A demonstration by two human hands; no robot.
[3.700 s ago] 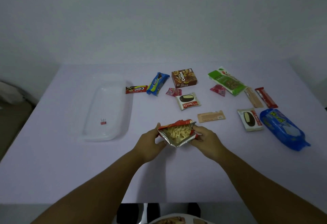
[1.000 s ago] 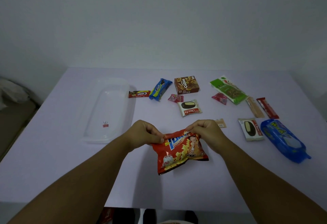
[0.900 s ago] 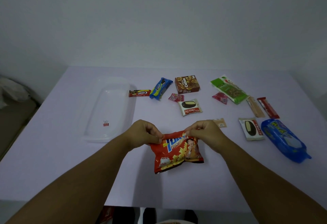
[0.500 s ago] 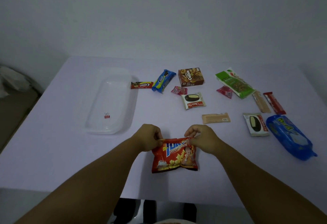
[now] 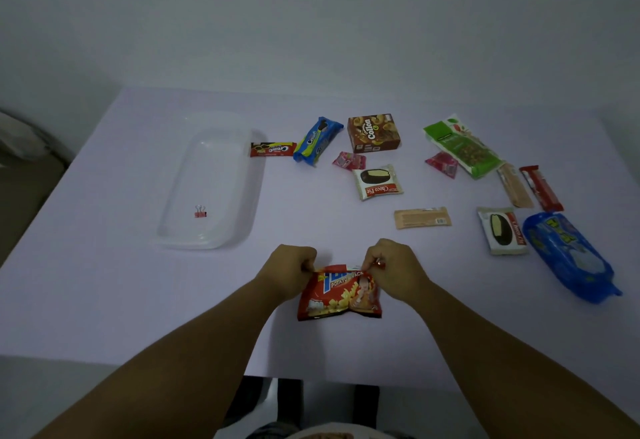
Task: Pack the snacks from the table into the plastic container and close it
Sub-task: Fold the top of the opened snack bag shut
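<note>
A red potato snack bag (image 5: 341, 294) lies flat on the table in front of me. My left hand (image 5: 289, 270) pinches its top left corner and my right hand (image 5: 394, 270) pinches its top right corner; the top edge looks folded over. A clear plastic container (image 5: 214, 178) stands open at the left with a small red binder clip (image 5: 200, 212) inside. Loose snacks lie across the far and right side: a blue cookie pack (image 5: 317, 140), a brown Collon box (image 5: 374, 133), a Choco Pie (image 5: 378, 182), a green bag (image 5: 462, 149).
More packets lie at the right: a tan wafer bar (image 5: 422, 217), a second Choco Pie (image 5: 502, 230), a large blue pack (image 5: 568, 255), a red bar (image 5: 541, 188), two pink candies (image 5: 349, 161). The near table edge (image 5: 311, 374) runs below my forearms.
The bag was open and upright showing its contents; now it lies flat with the top pinched shut. It has come nearer to me, and my hands moved closer together along its top edge.
</note>
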